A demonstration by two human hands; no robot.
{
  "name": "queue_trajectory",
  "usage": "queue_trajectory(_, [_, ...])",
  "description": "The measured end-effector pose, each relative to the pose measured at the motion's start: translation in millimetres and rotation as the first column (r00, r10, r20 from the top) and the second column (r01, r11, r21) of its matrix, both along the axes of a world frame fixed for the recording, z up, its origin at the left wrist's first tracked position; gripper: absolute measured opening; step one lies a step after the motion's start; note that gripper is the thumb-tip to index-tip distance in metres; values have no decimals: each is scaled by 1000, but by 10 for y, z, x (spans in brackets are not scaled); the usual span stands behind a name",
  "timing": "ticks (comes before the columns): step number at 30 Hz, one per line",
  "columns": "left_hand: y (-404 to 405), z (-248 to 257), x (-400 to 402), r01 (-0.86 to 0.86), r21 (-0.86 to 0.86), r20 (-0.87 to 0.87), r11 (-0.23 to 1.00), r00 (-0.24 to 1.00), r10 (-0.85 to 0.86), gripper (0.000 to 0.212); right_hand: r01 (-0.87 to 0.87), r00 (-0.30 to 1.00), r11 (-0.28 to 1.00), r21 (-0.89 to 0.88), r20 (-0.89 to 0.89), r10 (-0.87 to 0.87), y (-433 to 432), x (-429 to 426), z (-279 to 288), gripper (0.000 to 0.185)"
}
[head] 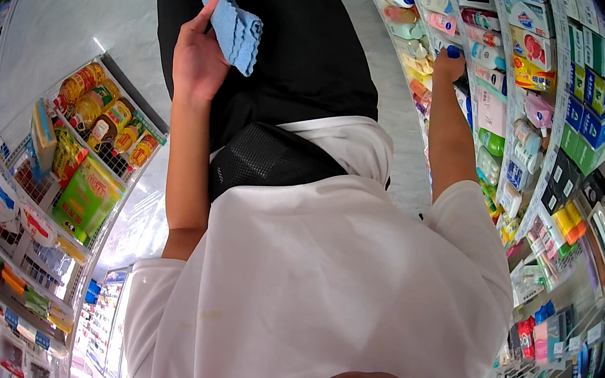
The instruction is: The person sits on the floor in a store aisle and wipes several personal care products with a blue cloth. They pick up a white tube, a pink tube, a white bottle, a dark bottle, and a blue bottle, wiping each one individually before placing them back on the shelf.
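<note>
A folded light-blue cloth is pinched between the thumb and fingers of my left hand, over my black trousers. My right arm stretches out to the shelving on the right. There my right hand closes around a container with a blue cap, among bottles and tubes on a shelf. Most of that container is hidden by my fingers and the shelf edge. Beside the hand stand a pink bottle and a white bottle with a blue cap.
Tiered shelves on the right hold boxed goods, including a yellow box and green boxes. At left, a wire rack carries bottles of cooking oil and a green packet. Grey floor runs between the shelves.
</note>
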State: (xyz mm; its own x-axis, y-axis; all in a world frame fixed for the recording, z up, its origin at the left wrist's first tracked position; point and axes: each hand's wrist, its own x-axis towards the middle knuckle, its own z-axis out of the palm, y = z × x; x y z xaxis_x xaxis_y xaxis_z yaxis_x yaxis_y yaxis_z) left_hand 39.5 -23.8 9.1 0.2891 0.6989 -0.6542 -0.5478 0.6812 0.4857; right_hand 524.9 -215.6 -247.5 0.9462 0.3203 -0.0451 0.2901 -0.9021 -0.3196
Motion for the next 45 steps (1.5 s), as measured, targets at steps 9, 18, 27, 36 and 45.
queue_trajectory(9, [38, -56, 37, 16, -44, 30, 999, 999, -15, 46, -104, 993, 994, -17, -62, 103, 187, 29, 19, 39])
queue_trajectory(18, [66, -59, 99, 47, -54, 4, 997, 999, -47, 44, -99, 975, 985, -138, -211, 68, 263, 253, -173, 55])
queue_trajectory(27, [40, -69, 74, 47, -26, -28, 999, 998, -48, 46, -135, 974, 985, -112, -195, 111, 318, 125, 97, 65])
queue_trajectory(36, [18, -44, 52, 34, -26, -5, 999, 999, -34, 48, -71, 975, 940, -335, -222, -5, 317, 120, 184, 48])
queue_trajectory(45, [43, -49, 72, 84, -18, -44, 996, 995, -85, 51, -79, 994, 967, -241, -94, 58, 231, 129, 69, 46])
